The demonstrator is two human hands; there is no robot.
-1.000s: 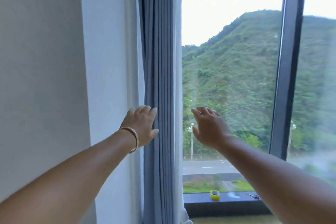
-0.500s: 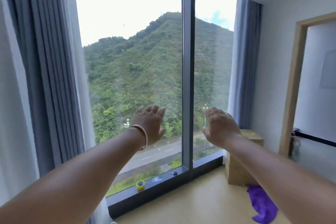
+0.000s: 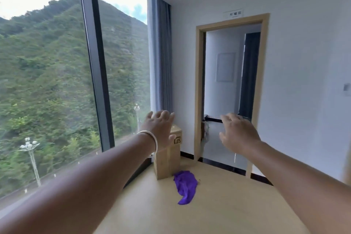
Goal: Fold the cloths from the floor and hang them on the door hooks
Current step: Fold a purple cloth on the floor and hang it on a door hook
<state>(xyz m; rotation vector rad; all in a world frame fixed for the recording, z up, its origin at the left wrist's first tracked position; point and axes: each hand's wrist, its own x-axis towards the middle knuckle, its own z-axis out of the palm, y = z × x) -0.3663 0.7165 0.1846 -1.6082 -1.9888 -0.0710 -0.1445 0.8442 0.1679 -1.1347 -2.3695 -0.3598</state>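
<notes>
One purple cloth (image 3: 185,186) lies crumpled on the pale floor (image 3: 228,205), just beside the foot of a single cardboard box (image 3: 168,159). Its long axis runs from the box toward the camera, its narrow tail pointing near. Both arms reach forward, well above it: the left hand (image 3: 160,129) and right hand (image 3: 238,132) are spread and hold nothing. One doorway (image 3: 230,91) stands beyond.

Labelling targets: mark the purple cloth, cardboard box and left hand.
purple cloth (image 3: 185,186), head view, middle of the crumpled fabric on the floor.
cardboard box (image 3: 168,159), head view, its front face below the wrist.
left hand (image 3: 159,129), head view, back of the open hand.
</notes>
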